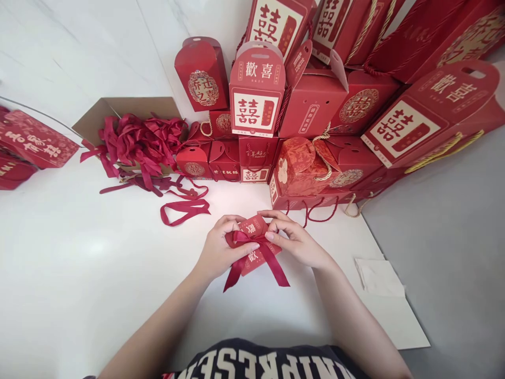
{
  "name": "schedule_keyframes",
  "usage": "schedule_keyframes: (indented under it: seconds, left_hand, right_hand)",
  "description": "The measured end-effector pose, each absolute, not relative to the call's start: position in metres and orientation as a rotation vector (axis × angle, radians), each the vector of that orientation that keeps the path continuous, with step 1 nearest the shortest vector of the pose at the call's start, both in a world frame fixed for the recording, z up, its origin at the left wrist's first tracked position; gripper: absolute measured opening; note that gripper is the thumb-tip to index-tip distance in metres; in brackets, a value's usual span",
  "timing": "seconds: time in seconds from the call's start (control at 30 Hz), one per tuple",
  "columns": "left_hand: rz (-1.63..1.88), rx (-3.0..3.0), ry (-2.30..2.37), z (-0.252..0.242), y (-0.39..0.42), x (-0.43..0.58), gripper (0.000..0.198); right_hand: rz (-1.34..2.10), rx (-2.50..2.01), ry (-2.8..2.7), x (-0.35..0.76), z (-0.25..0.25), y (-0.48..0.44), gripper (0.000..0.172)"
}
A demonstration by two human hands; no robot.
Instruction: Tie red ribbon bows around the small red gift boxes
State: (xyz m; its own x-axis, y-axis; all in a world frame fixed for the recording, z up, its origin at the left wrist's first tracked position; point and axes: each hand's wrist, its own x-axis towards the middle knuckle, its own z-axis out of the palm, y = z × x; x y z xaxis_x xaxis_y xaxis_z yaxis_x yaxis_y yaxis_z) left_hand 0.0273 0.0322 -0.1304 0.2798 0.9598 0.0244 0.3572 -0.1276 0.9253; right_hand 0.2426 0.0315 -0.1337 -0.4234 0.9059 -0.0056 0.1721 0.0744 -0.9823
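Observation:
Between my hands, close in front of my body, is a small red gift box (252,257) with pale characters on it. A dark red ribbon (272,263) crosses its top in a bow, with two tails hanging toward me. My left hand (224,245) is closed around the box's left side, its thumb lying on the ribbon near the knot. From the right, my right hand (295,239) pinches the ribbon at the bow, fingers curled by the box's far edge. The underside of the box is hidden.
An open cardboard box (94,118) heaped with red ribbons (138,142) stands at the back left. A loose ribbon (185,210) lies before it. Stacked red gift boxes (311,102) line the back and right. White paper (381,276) lies near the table's right edge.

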Motion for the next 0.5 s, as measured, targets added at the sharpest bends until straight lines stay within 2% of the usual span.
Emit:
schedule_keyframes:
  seconds: [0.5]
  left_hand:
    - [0.814, 1.688, 1.238, -0.13, 0.034, 0.025, 0.018]
  right_hand:
    - [1.493, -0.946, -1.536, 0.244, -0.146, 0.033, 0.029]
